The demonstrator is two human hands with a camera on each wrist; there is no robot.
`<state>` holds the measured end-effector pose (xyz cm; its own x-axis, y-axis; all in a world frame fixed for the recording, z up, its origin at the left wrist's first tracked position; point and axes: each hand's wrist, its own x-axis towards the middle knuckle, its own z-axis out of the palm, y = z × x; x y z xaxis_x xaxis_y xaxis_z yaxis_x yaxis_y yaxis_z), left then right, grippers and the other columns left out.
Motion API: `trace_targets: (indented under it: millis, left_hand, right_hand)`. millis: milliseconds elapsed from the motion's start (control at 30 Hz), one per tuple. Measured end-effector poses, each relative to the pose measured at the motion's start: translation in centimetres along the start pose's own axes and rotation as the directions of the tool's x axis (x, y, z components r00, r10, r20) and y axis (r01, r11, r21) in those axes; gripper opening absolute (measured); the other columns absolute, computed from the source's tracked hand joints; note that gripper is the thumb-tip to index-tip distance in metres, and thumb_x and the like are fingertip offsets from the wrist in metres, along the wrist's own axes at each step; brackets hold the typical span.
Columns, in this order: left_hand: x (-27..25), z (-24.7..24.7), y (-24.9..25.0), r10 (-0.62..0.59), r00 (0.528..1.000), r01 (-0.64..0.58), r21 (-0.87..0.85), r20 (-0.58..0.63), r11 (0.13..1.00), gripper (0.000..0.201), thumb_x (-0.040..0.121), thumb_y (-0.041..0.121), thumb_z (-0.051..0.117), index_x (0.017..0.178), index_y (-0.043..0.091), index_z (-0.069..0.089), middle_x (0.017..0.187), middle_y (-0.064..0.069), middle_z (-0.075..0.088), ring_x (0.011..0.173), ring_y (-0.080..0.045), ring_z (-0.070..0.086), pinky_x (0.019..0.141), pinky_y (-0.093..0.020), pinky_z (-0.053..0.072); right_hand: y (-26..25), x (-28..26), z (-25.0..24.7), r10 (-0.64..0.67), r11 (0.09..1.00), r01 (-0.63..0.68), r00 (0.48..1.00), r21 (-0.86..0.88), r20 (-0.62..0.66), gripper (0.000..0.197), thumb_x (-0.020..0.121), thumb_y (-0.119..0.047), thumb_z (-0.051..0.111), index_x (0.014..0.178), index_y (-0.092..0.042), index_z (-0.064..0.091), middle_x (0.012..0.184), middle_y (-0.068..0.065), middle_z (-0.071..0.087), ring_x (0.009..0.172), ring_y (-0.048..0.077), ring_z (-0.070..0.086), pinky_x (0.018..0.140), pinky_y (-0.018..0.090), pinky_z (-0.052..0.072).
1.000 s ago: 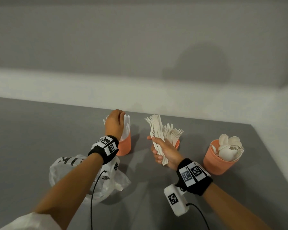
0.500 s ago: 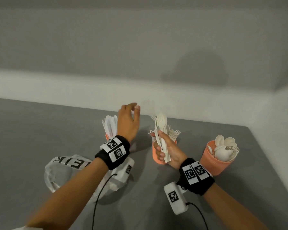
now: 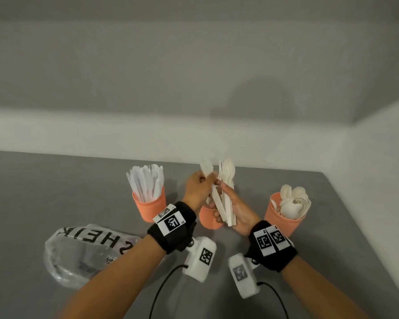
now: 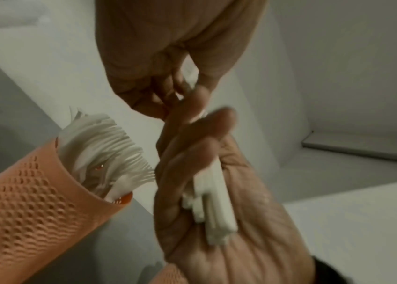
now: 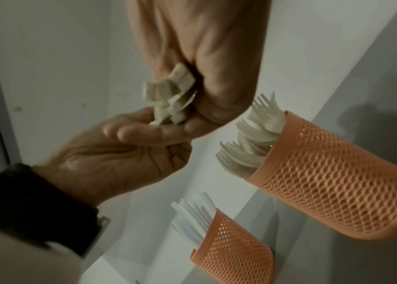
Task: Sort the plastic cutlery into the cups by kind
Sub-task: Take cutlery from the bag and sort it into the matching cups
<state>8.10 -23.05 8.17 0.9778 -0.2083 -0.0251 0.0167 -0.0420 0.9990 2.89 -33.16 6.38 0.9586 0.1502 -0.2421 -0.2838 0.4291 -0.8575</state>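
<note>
Head view: three orange mesh cups stand in a row on a grey table (image 3: 55,192). The left cup (image 3: 151,207) holds a dense bundle of white plastic knives (image 3: 145,183), too many and too overlapped to count. The middle cup (image 3: 209,218), largely hidden behind the hands, holds white plastic forks (image 4: 110,149), tines up; the wrist views show many, the number not countable. The right cup (image 3: 282,218) holds a heap of white plastic spoons (image 3: 293,201), bowls up, again uncountable.

The right hand (image 3: 236,212) is raised just in front of the middle cup, its fingers and thumb curled round a bunch of cutlery (image 3: 227,192) held upright. At the top of the bunch at least one fork head and two or three spoon-like heads show; the exact count cannot be told. The left wrist view shows the handle ends (image 4: 213,207) of roughly five pieces lying in the right palm.

The left hand (image 3: 197,189) meets the right at the bunch, thumb and fingertips pinching one piece (image 3: 206,168), whose blurred head rises above the knuckles just left of the bunch; its kind cannot be told for certain.

One crumpled clear plastic bag (image 3: 88,252) with black lettering lies on the table near the left forearm. Each of the two wrists bears a black band with square printed markers and a white camera unit.
</note>
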Motion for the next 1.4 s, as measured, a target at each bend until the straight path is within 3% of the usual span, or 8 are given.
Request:
trace_targets:
  millis: [133,233,400,633,900,1100,1233,1400]
  left_hand:
    - [0.0,0.1,0.8,0.064,0.988,-0.085,-0.159,-0.138,0.984,0.027,0.101,0.024,0.032,0.084,0.008,0.045,0.051,-0.001,0.045,0.036,-0.008,0.049,0.039,-0.018,0.042]
    - [0.7,-0.3,0.4,0.107,0.976,-0.123,-0.072,-0.190,0.990,0.022,0.099,0.027,0.036,0.087,0.013,0.049,0.055,0.004,0.037,0.038,-0.006,0.040,0.042,-0.022,0.036]
    - [0.3,0.2,-0.4,0.071,0.998,-0.070,0.115,-0.002,0.991,0.019,0.090,0.016,0.054,0.071,0.016,0.053,0.062,0.002,0.054,0.053,-0.008,0.053,0.052,-0.019,0.040]
    - [-0.7,1.7,-1.3,0.040,0.998,-0.046,0.111,0.056,0.993,0.019,0.093,0.014,0.048,0.079,0.003,0.056,0.060,-0.010,0.052,0.035,-0.007,0.045,0.038,-0.019,0.038]
    - [0.9,0.9,-0.8,-0.050,0.986,0.037,-0.085,-0.157,0.996,0.020,0.094,0.010,0.038,0.073,0.009,0.041,0.055,-0.002,0.040,0.039,-0.009,0.040,0.047,-0.026,0.037]
    - [1.0,-0.4,-1.1,-0.019,0.998,0.020,0.020,-0.061,1.000,0.023,0.095,0.013,0.040,0.072,0.015,0.039,0.054,-0.002,0.037,0.032,-0.005,0.039,0.042,-0.022,0.038]
    - [1.5,-0.8,-1.2,-0.109,0.994,0.109,0.018,-0.017,0.994,0.027,0.098,0.027,0.027,0.091,0.010,0.047,0.061,-0.001,0.037,0.053,-0.013,0.040,0.057,-0.027,0.037]
    - [3.0,-0.7,0.0,-0.070,0.995,0.061,-0.121,-0.073,0.991,0.031,0.097,0.013,0.020,0.109,0.006,0.048,0.066,-0.002,0.038,0.060,-0.013,0.041,0.061,-0.025,0.040]
  right_hand:
    - [0.2,-0.1,-0.5,-0.057,0.997,0.055,0.996,-0.047,-0.061,0.035,0.097,-0.038,0.037,0.097,-0.010,0.059,0.075,0.008,0.069,0.057,0.015,0.067,0.048,0.022,0.054]
    - [0.6,0.2,-1.1,-0.108,0.984,0.078,0.975,-0.160,-0.192,0.028,0.094,-0.036,0.046,0.085,-0.011,0.057,0.070,0.008,0.060,0.047,0.011,0.060,0.045,0.023,0.051]
    - [1.0,0.3,-1.2,-0.203,0.956,0.156,0.964,-0.248,-0.174,0.027,0.095,-0.029,0.049,0.077,-0.010,0.057,0.045,-0.003,0.054,0.030,0.007,0.041,0.036,0.017,0.037]
    - [1.4,0.3,-1.3,-0.267,0.911,0.185,0.946,-0.368,-0.185,0.022,0.097,-0.029,0.044,0.090,-0.012,0.056,0.057,0.003,0.058,0.033,0.009,0.044,0.036,0.018,0.036]
    - [1.3,0.1,-1.6,-0.261,0.926,0.189,0.946,-0.326,-0.193,0.029,0.095,-0.036,0.045,0.086,-0.010,0.056,0.055,0.004,0.062,0.035,0.012,0.052,0.037,0.021,0.045]
    - [1.1,-0.3,-2.3,-0.273,0.912,0.168,0.929,-0.374,-0.249,0.025,0.096,-0.034,0.043,0.089,-0.011,0.053,0.049,-0.001,0.032,0.028,0.004,0.029,0.032,0.015,0.026]
    - [0.6,-0.5,-3.1,-0.222,0.948,0.133,0.927,-0.290,-0.301,0.028,0.095,-0.040,0.043,0.099,-0.013,0.049,0.052,-0.002,0.028,0.031,0.003,0.025,0.032,0.015,0.022]
    - [-0.1,-1.0,-4.6,-0.217,0.950,0.120,0.917,-0.287,-0.335,0.032,0.096,-0.045,0.037,0.101,-0.016,0.050,0.051,-0.002,0.033,0.032,0.004,0.026,0.033,0.015,0.023]
